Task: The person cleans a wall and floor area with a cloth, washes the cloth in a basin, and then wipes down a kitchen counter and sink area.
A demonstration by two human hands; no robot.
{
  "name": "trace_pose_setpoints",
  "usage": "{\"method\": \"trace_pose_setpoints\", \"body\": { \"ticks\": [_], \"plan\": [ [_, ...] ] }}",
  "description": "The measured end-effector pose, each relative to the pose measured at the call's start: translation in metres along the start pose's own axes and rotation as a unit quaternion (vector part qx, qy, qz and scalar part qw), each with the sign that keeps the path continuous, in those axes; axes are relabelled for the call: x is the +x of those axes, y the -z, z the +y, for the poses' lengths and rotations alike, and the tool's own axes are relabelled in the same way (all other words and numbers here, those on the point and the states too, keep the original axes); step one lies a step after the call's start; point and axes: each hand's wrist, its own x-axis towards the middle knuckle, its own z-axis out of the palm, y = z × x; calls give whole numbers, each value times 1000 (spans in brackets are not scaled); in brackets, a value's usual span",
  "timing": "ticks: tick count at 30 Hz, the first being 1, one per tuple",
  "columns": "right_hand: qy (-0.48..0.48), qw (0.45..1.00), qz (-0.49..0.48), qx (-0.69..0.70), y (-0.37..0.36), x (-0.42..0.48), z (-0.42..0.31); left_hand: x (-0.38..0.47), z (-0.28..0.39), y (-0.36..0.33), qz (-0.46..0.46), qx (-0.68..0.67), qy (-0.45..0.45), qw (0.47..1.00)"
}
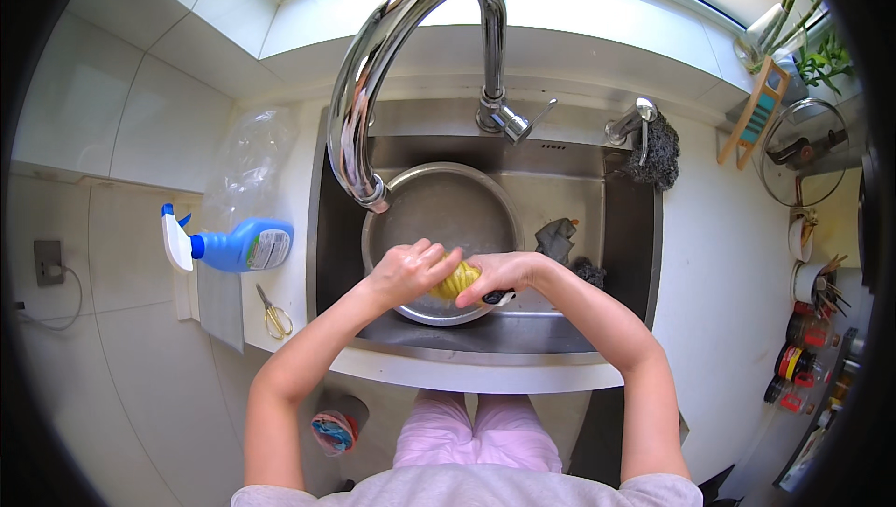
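Both hands meet above the front of a round metal basin in the stainless steel sink. My left hand is curled over a yellow, ridged object; its exact kind is unclear. From the other side my right hand grips the same object, thumb along its face. A small black-and-white part shows under the right hand; whether it joins the yellow object is hidden. The chrome faucet arches overhead, its spout over the basin's left rim.
A grey rag and dark scouring pad lie in the sink's right side. Another steel-wool scourer hangs by the soap dispenser. On the left counter are a blue spray bottle and gold-handled scissors.
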Motion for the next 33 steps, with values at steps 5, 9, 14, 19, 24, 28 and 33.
{"method": "trace_pose_setpoints", "body": {
  "ticks": [5, 9, 14, 19, 24, 28, 33],
  "plan": [
    [35, 910, 194, -366, -13, -5, -26, -8, 7, -16, -116, -62, 189, 973],
    [48, 783, 307, -539, -28, 3, -17, -10, 19, -20, -154, -173, 321, 918],
    [175, 608, 393, -668, -19, 13, 3, -8, 37, -41, -77, -540, 525, 654],
    [207, 489, 402, -746, -16, 14, 19, -12, 18, -50, -197, -728, 557, 349],
    [98, 650, 389, -645, -11, -7, 33, -12, 30, -46, -49, -761, 582, 282],
    [-14, 928, 372, -5, -7, -26, 28, -35, 48, -28, 45, -533, 434, 725],
    [68, 911, -40, 404, -17, -28, 59, -39, 30, -18, -1, -46, 79, 996]
  ]
}}
